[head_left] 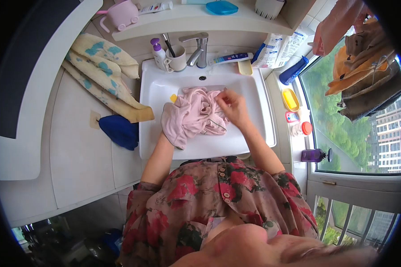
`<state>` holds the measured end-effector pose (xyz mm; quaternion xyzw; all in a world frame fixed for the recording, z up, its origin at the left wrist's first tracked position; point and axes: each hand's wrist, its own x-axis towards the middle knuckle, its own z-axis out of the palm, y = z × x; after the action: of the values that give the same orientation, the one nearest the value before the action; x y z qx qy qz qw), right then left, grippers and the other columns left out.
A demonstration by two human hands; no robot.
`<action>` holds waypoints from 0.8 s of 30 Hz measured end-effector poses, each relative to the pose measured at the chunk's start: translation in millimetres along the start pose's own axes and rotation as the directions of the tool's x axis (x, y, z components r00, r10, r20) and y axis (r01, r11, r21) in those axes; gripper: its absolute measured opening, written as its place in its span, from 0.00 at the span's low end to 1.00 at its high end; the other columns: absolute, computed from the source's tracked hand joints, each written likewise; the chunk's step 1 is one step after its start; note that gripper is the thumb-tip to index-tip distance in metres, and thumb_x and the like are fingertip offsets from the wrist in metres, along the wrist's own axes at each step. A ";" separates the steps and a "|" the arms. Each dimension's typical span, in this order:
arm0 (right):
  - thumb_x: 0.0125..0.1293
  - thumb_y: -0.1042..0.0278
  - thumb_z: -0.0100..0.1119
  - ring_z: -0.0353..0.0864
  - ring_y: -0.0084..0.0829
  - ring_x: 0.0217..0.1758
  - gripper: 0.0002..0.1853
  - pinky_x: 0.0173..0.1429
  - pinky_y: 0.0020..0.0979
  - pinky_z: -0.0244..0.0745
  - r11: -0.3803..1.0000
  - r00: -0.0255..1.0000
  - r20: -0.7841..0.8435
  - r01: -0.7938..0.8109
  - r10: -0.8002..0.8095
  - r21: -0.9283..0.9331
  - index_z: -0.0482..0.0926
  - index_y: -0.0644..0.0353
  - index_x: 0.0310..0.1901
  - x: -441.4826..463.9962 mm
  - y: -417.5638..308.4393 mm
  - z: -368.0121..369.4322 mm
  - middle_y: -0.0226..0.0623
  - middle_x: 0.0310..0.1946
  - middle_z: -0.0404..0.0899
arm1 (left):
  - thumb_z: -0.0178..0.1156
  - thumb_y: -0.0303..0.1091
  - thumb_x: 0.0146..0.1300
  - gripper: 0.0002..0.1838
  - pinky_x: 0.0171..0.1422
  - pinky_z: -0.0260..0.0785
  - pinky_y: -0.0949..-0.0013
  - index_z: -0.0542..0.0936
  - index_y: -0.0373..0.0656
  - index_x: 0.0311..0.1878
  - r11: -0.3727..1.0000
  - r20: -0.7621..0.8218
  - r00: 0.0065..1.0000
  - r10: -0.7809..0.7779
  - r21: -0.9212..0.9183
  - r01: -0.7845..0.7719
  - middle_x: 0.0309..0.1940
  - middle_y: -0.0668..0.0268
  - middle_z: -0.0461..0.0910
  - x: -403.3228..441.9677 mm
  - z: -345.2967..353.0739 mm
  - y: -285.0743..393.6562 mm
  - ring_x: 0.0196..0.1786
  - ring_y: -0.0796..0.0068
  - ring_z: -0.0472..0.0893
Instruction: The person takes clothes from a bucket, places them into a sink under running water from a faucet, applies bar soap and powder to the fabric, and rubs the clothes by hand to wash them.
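Observation:
A pale pink garment (189,113) with a thin dark edging lies bunched in the white sink (254,133). My left forearm (159,158) reaches up under its near left side, and the cloth covers that hand, so its fingers are hidden. At the upper right of the bundle, my right hand (234,108) has its fingers curled together in a pinch on the fabric. A small yellow piece (173,98) shows beside the cloth on the sink's left; I cannot tell what it is.
Behind the basin stand a faucet (200,49), a mug (177,58), a purple-topped pump bottle (157,52) and a toothpaste tube (231,58). A patterned towel (104,66) and a dark blue cloth (120,131) lie left. Bottles line the right windowsill, including a purple one (313,155).

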<state>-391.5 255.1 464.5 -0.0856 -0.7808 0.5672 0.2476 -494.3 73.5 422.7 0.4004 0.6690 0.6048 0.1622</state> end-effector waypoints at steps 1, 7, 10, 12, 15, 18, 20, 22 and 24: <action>0.64 0.75 0.59 0.75 0.18 0.32 0.05 0.34 0.24 0.71 0.988 0.995 0.044 0.077 -0.084 0.134 0.78 0.67 0.32 -5.5 4.2 8.2 0.31 0.27 0.78 | 0.56 0.44 0.63 0.24 0.49 0.71 0.66 0.73 0.44 0.59 1.000 0.001 1.000 0.011 0.003 -0.011 0.49 0.57 0.76 2.6 -0.5 1.3 0.44 0.60 0.79; 0.66 0.71 0.52 0.74 0.21 0.30 0.07 0.35 0.26 0.70 0.927 0.881 0.459 -0.261 0.114 0.269 0.76 0.66 0.36 -8.5 41.8 42.2 0.35 0.24 0.76 | 0.64 0.34 0.50 0.19 0.32 0.70 0.60 0.74 0.48 0.48 0.685 0.110 0.928 0.355 0.646 -0.338 0.38 0.60 0.78 10.6 -1.1 11.0 0.40 0.56 0.78; 0.59 0.75 0.54 0.82 0.38 0.41 0.13 0.46 0.34 0.75 0.971 0.895 0.424 -0.041 0.141 -0.237 0.78 0.64 0.46 -7.7 49.3 42.5 0.40 0.37 0.83 | 0.64 0.35 0.50 0.19 0.32 0.70 0.60 0.75 0.49 0.47 0.576 0.143 0.935 0.323 0.754 -0.315 0.37 0.60 0.78 5.6 0.4 8.4 0.40 0.58 0.78; 0.58 0.74 0.55 0.80 0.40 0.47 0.16 0.50 0.35 0.74 0.974 0.925 0.379 0.089 -0.004 -0.207 0.76 0.63 0.50 -11.1 58.9 47.7 0.41 0.44 0.81 | 0.58 0.31 0.56 0.17 0.33 0.71 0.59 0.75 0.53 0.51 0.892 -0.152 0.927 -0.343 0.258 0.372 0.42 0.61 0.78 5.3 15.6 27.1 0.41 0.61 0.78; 0.60 0.71 0.53 0.76 0.38 0.58 0.22 0.55 0.33 0.73 0.944 0.916 0.352 0.271 -0.193 -0.188 0.73 0.62 0.57 -6.1 68.3 52.3 0.44 0.56 0.76 | 0.48 0.35 0.69 0.17 0.42 0.73 0.66 0.74 0.37 0.56 0.214 0.315 0.824 0.471 0.865 -0.453 0.46 0.58 0.79 4.2 9.1 40.0 0.38 0.70 0.81; 0.64 0.68 0.50 0.79 0.31 0.52 0.20 0.52 0.29 0.74 0.825 0.657 0.604 -0.565 0.451 -0.002 0.72 0.65 0.57 -3.7 54.8 35.9 0.41 0.51 0.78 | 0.43 0.39 0.72 0.21 0.51 0.73 0.60 0.66 0.45 0.66 0.764 0.228 0.828 -0.512 0.561 0.319 0.59 0.56 0.72 6.5 -11.0 64.9 0.51 0.61 0.77; 0.67 0.68 0.48 0.77 0.24 0.46 0.19 0.48 0.25 0.75 0.708 0.663 0.609 -0.670 0.436 0.222 0.73 0.68 0.55 -4.3 43.0 27.0 0.37 0.47 0.78 | 0.43 0.40 0.72 0.22 0.52 0.72 0.60 0.66 0.45 0.66 0.891 0.205 0.868 -0.452 0.157 0.426 0.59 0.56 0.72 6.0 -7.6 63.9 0.51 0.61 0.77; 0.67 0.69 0.47 0.76 0.19 0.41 0.17 0.40 0.22 0.73 0.751 0.699 0.598 -0.619 0.393 0.230 0.73 0.66 0.55 -1.3 37.5 14.6 0.32 0.45 0.78 | 0.42 0.40 0.72 0.22 0.53 0.72 0.61 0.66 0.44 0.66 0.940 0.156 0.944 -0.291 -0.136 0.312 0.59 0.56 0.72 8.8 -4.3 66.1 0.52 0.61 0.76; 0.70 0.70 0.47 0.74 0.14 0.37 0.16 0.36 0.18 0.72 0.874 0.723 0.622 -0.469 0.299 0.125 0.74 0.61 0.57 10.7 41.0 -3.8 0.27 0.44 0.77 | 0.42 0.41 0.72 0.22 0.54 0.72 0.61 0.66 0.44 0.66 0.933 0.123 0.960 -0.251 -0.233 0.274 0.60 0.56 0.71 11.2 -5.1 71.8 0.53 0.61 0.76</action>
<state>-404.9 276.8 430.4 -0.0335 -0.6967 0.7065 -0.1197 -480.5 74.5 494.1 0.3114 0.6276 0.6374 0.3206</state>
